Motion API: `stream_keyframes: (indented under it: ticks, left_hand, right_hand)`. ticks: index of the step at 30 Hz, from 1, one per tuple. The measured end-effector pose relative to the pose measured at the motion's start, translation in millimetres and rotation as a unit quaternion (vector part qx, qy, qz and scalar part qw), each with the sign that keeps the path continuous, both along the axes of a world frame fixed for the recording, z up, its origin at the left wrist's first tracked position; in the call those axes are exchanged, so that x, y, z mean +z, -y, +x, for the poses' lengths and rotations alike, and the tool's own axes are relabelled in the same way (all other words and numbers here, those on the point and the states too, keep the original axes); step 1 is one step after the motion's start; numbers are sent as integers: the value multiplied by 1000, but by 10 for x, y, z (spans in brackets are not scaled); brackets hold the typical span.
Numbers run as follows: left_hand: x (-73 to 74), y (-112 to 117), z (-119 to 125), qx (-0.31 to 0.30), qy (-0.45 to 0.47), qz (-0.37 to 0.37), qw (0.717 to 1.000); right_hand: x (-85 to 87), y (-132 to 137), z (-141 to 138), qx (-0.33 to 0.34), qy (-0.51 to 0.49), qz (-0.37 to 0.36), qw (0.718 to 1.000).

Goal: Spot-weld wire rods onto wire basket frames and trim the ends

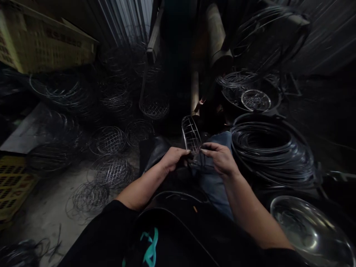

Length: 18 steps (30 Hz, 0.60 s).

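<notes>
A small wire basket [191, 131] with a rounded rim and crossed wires stands tilted upright above my lap. My left hand [175, 157] pinches its lower left edge between thumb and fingers. At the lower right edge, the thumb and forefinger of my right hand [219, 156] are pressed together on the wire. Dim light hides the exact contact under the fingertips. Just beyond the basket, a copper-coloured tip [199, 106] of a machine sits in front of a vertical metal rod [195, 89].
A big coil of wire [264, 148] lies to the right, with a shiny metal bowl [308, 230] nearer me. Behind the coil, a small round dish [256, 100] holds small metal pieces. Several wire baskets [111, 168] cover the left floor, beside yellow crates [13, 181]. A thick cylinder [218, 33] projects overhead.
</notes>
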<state>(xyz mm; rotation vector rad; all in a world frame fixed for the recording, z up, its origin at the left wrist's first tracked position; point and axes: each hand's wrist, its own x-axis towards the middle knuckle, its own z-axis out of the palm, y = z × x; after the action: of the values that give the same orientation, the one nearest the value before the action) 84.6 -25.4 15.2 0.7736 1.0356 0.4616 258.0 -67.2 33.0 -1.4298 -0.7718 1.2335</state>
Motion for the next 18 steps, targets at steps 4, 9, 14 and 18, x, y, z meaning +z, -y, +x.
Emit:
stream_keyframes:
  ticks: [4, 9, 14, 18]
  left_hand:
    - [-206, -71, -95, 94, -57, 250, 962]
    - [-382, -222, -138, 74, 35, 356, 931]
    - [-501, -401, 31, 91, -17, 407, 909]
    - [-514, -482, 136, 129, -34, 414, 901]
  right_hand:
    - [69, 62, 13, -16, -12, -22, 1000]
    - [124, 14, -2, -23, 7, -11, 1000]
    - [256, -199, -57, -5, 5, -9, 1000]
    - [397, -360, -71, 2, -13, -22, 1000]
